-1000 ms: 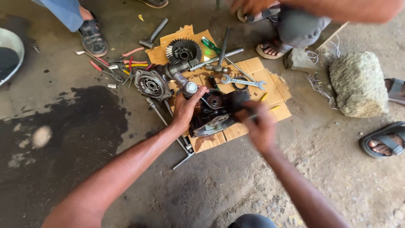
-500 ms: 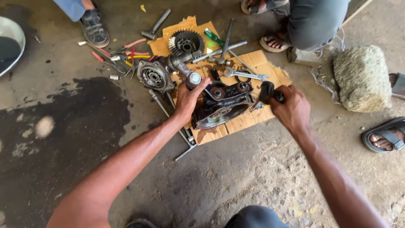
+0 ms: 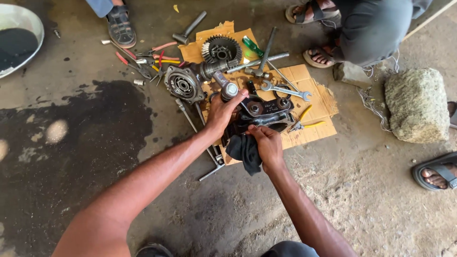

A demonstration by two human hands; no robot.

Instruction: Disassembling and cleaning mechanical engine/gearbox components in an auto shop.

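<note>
A dark, greasy metal engine casing (image 3: 266,112) lies on a sheet of cardboard (image 3: 316,102) on the concrete floor. My left hand (image 3: 223,112) grips its left side, fingers up by a short steel shaft end (image 3: 230,89). My right hand (image 3: 266,143) presses a black rag (image 3: 245,152) against the casing's near edge. Just beyond lie a ring gear (image 3: 220,49), a round bearing housing (image 3: 183,84) and a combination spanner (image 3: 285,90).
Pliers and screwdrivers with red and yellow handles (image 3: 152,59) lie at the upper left, a hammer (image 3: 189,28) above. A metal bowl (image 3: 19,40) sits far left by an oil stain (image 3: 81,138). A squatting person (image 3: 366,28), other sandalled feet (image 3: 435,173) and a rough stone (image 3: 416,102) surround the spot.
My right hand came back from the casing's right side to its near edge and now holds the black rag there. My left hand stayed on the casing.
</note>
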